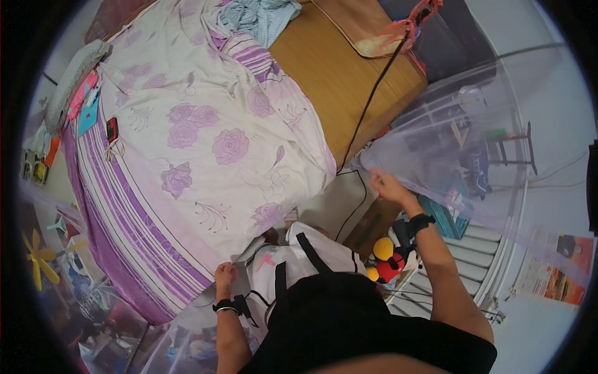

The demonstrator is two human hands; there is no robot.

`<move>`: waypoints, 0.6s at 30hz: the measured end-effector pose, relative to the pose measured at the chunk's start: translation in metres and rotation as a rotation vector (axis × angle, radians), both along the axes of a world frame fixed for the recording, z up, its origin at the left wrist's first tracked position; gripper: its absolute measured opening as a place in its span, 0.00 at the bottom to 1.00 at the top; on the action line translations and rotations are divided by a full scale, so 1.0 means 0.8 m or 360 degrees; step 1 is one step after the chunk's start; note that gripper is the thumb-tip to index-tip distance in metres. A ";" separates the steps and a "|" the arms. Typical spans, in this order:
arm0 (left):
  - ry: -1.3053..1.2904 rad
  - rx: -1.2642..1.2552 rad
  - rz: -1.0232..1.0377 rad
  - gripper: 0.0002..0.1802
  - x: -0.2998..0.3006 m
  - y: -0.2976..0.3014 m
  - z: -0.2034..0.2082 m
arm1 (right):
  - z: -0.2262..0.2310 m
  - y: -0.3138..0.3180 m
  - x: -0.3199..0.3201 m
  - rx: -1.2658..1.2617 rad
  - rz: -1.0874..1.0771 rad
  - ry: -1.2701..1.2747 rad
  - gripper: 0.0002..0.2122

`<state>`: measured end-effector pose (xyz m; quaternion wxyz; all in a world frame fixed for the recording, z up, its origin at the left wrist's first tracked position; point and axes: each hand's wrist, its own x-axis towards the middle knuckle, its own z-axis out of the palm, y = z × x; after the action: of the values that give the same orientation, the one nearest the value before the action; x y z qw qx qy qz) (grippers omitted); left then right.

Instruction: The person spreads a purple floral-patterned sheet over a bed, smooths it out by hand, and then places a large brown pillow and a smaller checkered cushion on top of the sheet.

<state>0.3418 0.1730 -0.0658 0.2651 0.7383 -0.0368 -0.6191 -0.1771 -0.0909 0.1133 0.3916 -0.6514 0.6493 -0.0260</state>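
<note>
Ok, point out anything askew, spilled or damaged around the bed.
The floral sheet looks askew: its rumpled edge runs slantwise, leaving the brown wood-grained surface bare beside it. A crumpled blue cloth lies there too. No spill or damage stands out.

Wooden bed (349,81), purple floral sheet (205,118), pale-blue cloth (261,20)

grip (387,187) (225,273): 2 | wristbands (421,223) (225,305): 2 | sheet (205,118): 1 | pinwheel (42,255): 1

One wide, round-edged view looks steeply down and forward from the person's head: black shirt (336,330) very near at the lower edge, left hand (226,273) and right hand (387,186) farther out, bed (187,227) beyond, wall (529,327) at right.
</note>
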 end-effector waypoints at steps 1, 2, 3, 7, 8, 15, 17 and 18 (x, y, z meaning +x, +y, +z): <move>-0.0028 -0.0019 -0.0018 0.11 0.000 -0.003 0.003 | 0.001 -0.002 -0.017 -0.0169 -0.0091 -0.0076 0.19; -0.0039 -0.0020 -0.0046 0.11 0.002 0.003 0.002 | 0.004 -0.006 -0.027 -0.0333 -0.0170 -0.0159 0.21; -0.0032 -0.0053 0.0042 0.11 0.003 0.008 0.002 | 0.006 -0.012 -0.037 -0.0334 -0.0199 -0.0169 0.21; -0.0053 -0.0091 0.0117 0.12 -0.005 0.019 0.014 | 0.022 -0.033 -0.081 -0.0432 -0.0218 0.0020 0.24; -0.0069 -0.0090 0.0095 0.12 -0.013 0.016 0.020 | 0.022 -0.035 -0.096 -0.0580 -0.0082 0.0282 0.26; -0.0040 -0.0055 0.0077 0.11 -0.121 -0.027 0.040 | 0.051 -0.036 -0.271 -0.0537 -0.0530 0.0522 0.30; 0.0063 -0.0114 -0.0078 0.13 -0.181 -0.069 0.047 | 0.053 -0.035 -0.328 -0.0721 -0.0526 0.0618 0.30; 0.0107 -0.0080 -0.0154 0.13 -0.216 -0.094 0.050 | 0.053 -0.032 -0.358 -0.0904 -0.0469 0.0723 0.31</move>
<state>0.1691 0.0979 -0.0261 0.2544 0.7076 -0.0789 -0.6545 -0.4633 -0.1161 0.1558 0.0341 -0.6228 0.7730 -0.1159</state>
